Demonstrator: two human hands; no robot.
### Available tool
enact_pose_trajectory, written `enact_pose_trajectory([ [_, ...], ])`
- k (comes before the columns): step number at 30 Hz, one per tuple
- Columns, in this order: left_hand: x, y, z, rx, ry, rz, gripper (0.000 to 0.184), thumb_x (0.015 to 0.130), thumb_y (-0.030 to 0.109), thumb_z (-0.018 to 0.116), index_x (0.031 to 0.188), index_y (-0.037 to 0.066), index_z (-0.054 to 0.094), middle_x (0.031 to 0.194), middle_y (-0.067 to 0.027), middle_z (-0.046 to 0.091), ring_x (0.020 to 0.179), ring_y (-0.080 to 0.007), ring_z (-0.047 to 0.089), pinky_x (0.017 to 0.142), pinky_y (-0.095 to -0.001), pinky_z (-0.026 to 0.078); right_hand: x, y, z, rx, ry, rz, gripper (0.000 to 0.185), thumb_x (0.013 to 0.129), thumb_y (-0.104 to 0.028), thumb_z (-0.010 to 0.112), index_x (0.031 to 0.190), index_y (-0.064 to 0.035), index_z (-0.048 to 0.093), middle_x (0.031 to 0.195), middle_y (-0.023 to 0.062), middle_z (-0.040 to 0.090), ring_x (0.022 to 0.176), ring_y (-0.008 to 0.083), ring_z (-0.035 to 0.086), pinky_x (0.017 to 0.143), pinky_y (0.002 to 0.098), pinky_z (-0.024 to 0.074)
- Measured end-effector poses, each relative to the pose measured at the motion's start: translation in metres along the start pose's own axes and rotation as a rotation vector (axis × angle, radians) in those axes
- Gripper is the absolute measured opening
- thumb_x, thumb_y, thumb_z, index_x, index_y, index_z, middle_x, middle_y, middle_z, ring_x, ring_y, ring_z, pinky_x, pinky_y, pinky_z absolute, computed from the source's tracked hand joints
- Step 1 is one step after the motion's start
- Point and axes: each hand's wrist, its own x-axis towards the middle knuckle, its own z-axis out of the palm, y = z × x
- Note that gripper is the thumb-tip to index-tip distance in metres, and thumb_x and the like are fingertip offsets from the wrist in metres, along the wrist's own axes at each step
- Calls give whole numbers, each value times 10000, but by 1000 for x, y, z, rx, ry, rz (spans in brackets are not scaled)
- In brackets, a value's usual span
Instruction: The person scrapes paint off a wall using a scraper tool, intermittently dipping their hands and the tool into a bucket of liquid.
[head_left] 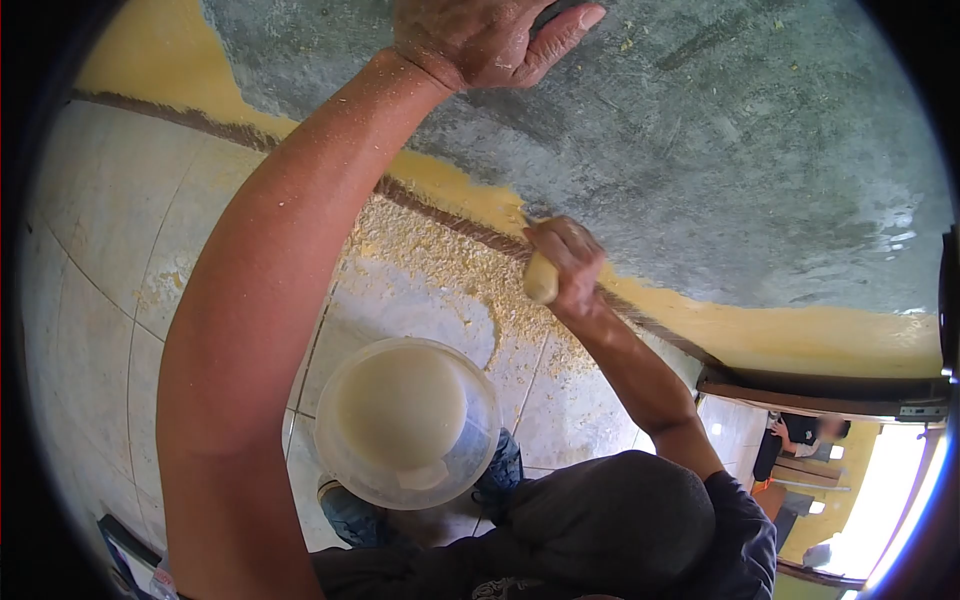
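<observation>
My right hand (570, 262) is closed around the pale handle of a scraper (541, 280). The scraper's small blade end meets the strip of yellow paint (470, 195) low on the wall. High in the head view, my left hand (475, 40) is up against the grey, stripped part of the wall (690, 130). Its thumb lies along something dark, and the top edge of the frame cuts off the fingers. Pale crumbs dust that wrist. Yellowish paint flakes (440, 250) lie thickly on the floor along the wall's foot.
A translucent plastic bucket (340, 440), whitish inside, stands on the tiled floor (100, 220) by jeans-clad legs (350, 518). Rounded dark grey cloth (620, 520) fills the lower middle. Beyond a doorway at right, another person (800, 430) is beside some furniture.
</observation>
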Motion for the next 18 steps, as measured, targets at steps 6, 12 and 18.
enact_pose_trajectory([
  [6,2,-1,-3,15,-42,-14,555,1036,409,396,1559,224,415,1654,-76,308,1535,-339,235,1228,-507,96,-6,9,15,6,47,-23,196,666,-90,752,851,-82,687,819,82,681,711,262,693,629,388,574],
  [12,3,-2,-6,16,-79,-18,561,1034,416,395,1562,227,408,1656,-74,303,1538,-334,227,1228,-509,94,0,4,4,13,13,-100,214,653,-52,720,854,-101,662,838,52,666,742,245,679,601,395,518],
  [18,2,-1,-3,10,-52,-10,560,1036,419,388,1563,229,406,1658,-72,299,1538,-333,227,1229,-511,94,13,3,-3,22,56,-97,238,684,54,709,878,-69,652,783,81,646,644,259,650,532,363,507],
])
